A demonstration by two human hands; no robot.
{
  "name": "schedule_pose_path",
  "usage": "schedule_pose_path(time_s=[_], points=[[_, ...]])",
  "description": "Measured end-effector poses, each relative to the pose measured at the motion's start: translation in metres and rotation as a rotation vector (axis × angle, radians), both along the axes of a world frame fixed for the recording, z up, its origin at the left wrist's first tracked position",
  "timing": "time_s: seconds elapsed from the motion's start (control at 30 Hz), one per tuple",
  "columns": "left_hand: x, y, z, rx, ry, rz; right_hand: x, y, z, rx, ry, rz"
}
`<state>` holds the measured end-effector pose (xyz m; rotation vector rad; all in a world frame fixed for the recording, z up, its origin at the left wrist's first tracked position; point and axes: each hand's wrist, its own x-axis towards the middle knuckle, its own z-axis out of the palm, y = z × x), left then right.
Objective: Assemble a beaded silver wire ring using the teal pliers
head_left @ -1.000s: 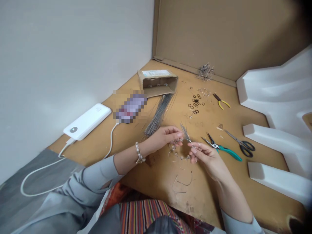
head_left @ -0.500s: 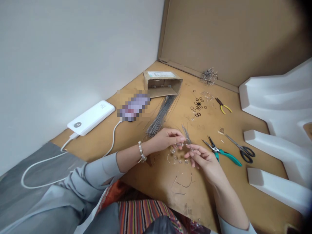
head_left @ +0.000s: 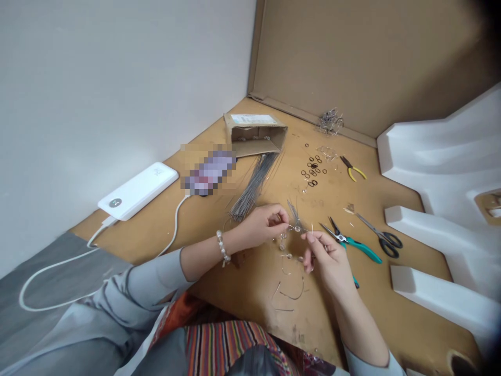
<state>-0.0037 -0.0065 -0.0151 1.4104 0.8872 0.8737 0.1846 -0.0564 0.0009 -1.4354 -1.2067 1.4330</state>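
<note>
A thin silvery wire with 1 clear round bead [head_left: 297, 228] is stretching above the brown table [head_left: 376, 308]. The left hand [head_left: 274, 224], palm down, is pinching it in closed fingertips; the right hand [head_left: 324, 253] likewise, thumb uppermost. Rightward, 1 pair each of green-handled pliers [head_left: 362, 249], yellow-handled pliers [head_left: 348, 165] and black-handled scissors [head_left: 380, 234] is lying.

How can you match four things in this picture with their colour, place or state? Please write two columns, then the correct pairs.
1. Scissors
2. Beaded wire
3. Power bank
4. Cardboard box

A. White
B. Brown, with an open side in view
C. Black-handled
D. Between the left hand and the right hand

Pairs: 1-C, 2-D, 3-A, 4-B
</note>
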Motion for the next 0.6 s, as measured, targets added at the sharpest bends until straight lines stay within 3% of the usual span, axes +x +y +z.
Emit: schedule_pose_path(time_s=[0.13,0.33,0.47,0.6], points=[[-0.001,0.000,0.004,0.076,-0.003,-0.018,-0.001,-0.002,0.001,0.018,-0.017,-0.017],[-0.006,-0.001,0.011,0.375,0.067,-0.044,-0.003,-0.006,0.007,0.037,-0.052,-0.038],[-0.009,0.002,0.012,0.536,0.151,-0.061,-0.001,-0.007,0.009,0.070,-0.059,-0.124],[-0.009,0.004,0.012,0.627,0.179,-0.045,-0.001,-0.009,0.009,0.116,-0.100,-0.156]])
